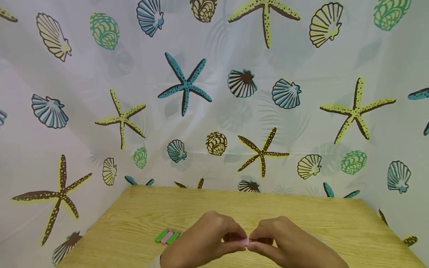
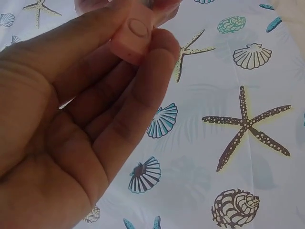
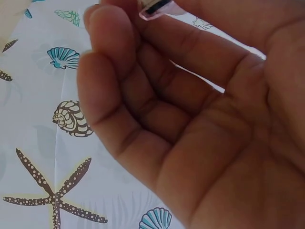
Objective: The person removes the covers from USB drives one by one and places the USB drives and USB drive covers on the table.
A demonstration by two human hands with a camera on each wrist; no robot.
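Both hands meet low over the wooden table (image 1: 318, 216), close to its near edge. Between them is a small pink object (image 1: 245, 242). My left hand (image 1: 236, 238) pinches its opaque pink end (image 2: 131, 36), which has an oval dimple, between thumb and fingers. My right hand (image 1: 257, 241) pinches the other end, a clear pink piece (image 3: 155, 8) with something dark inside. The fingers (image 2: 143, 90) of the left hand curl up to the object, and most of it is hidden between the fingertips. I cannot tell whether the two ends are joined or apart.
Three small sticks, green, pink and green (image 1: 167, 236), lie side by side on the table left of my hands. A white curtain printed with starfish and shells (image 1: 214, 111) closes in the table at the back and on both sides.
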